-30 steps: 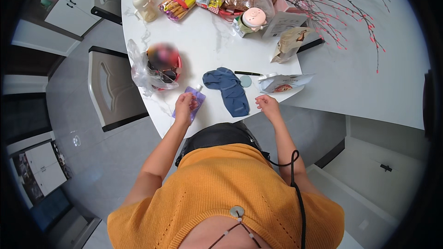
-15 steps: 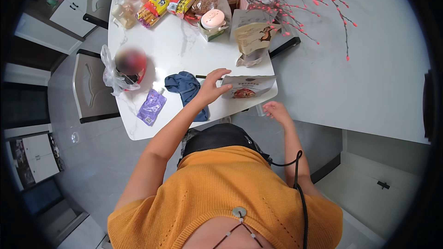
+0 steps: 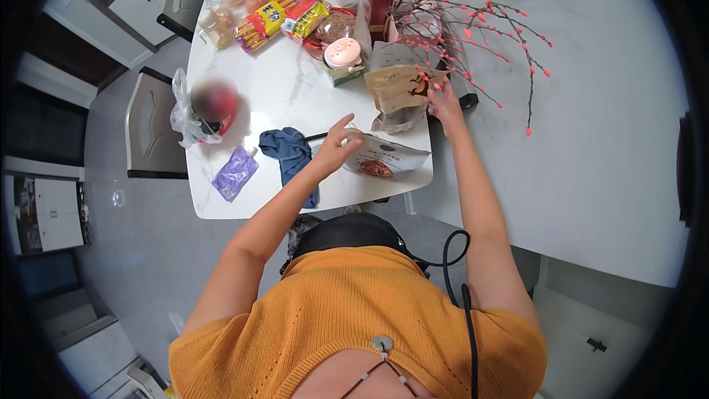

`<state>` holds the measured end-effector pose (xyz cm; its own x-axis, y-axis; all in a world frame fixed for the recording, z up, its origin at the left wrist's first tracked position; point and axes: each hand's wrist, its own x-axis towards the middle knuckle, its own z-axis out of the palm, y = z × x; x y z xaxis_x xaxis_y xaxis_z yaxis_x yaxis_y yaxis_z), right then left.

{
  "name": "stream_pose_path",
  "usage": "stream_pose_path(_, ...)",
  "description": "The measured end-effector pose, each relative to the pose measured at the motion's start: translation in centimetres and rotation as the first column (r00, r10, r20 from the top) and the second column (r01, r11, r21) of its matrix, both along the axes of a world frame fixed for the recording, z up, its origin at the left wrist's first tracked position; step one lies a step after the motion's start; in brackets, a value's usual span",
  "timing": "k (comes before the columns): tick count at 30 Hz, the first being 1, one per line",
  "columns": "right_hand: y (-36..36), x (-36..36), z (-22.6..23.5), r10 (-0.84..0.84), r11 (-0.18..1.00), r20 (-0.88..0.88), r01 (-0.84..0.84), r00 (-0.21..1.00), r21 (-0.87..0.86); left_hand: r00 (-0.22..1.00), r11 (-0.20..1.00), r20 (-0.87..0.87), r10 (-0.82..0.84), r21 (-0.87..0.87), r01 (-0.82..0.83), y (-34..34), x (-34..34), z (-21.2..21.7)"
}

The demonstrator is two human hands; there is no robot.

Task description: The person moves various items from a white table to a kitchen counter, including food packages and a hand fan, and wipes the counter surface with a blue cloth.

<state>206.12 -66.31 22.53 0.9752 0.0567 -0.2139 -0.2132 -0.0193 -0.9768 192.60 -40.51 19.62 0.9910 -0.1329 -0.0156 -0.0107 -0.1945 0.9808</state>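
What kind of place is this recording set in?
Most likely a home dining area: a white marble-look table loaded with snack packets, dining chairs pushed in at its side, and a decorative branch with red buds against a plain wall.

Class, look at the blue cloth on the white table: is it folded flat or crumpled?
Crumpled: the blue cloth lies bunched in uneven folds beside the left hand.

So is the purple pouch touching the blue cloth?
Apart. The head view shows bare white tabletop between the purple pouch and the blue cloth.
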Motion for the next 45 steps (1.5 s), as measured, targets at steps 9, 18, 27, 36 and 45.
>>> stream_pose_path(9, 0.0, -1.7, 0.4, 0.064, 0.994, -0.090, -0.055, 0.994, 0.095, 0.997, 0.992, 0.062, 0.038, 0.117, -0.045, 0.0, -0.7, 0.8)
stream_pose_path(18, -1.7, -7.3, 0.0, 0.180, 0.958, -0.109, -0.149, 0.978, 0.246, 0.940, 0.982, 0.327, -0.099, 0.183, 0.039, -0.8, 0.5, 1.4)
stream_pose_path(27, -2.2, -7.9, 2.6, 0.209, 0.923, -0.050, -0.180, 0.977, 0.341, 0.926, 0.996, 0.375, -0.033, 0.084, 0.001, -3.0, -0.1, 5.5)
stream_pose_path(36, -0.2, -8.4, 3.9, 0.342, 0.833, -0.025, -0.291, 0.939, 0.471, 0.936, 0.954, 0.189, 0.296, -0.106, -0.280, 0.5, -5.9, 11.0)
stream_pose_path(45, 4.5, -8.5, -4.0, 0.356, 0.930, -0.230, -0.368, 0.906, -0.010, 0.589, 0.581, 0.062, 0.806, -0.270, -0.767, 9.5, -13.7, 10.1)
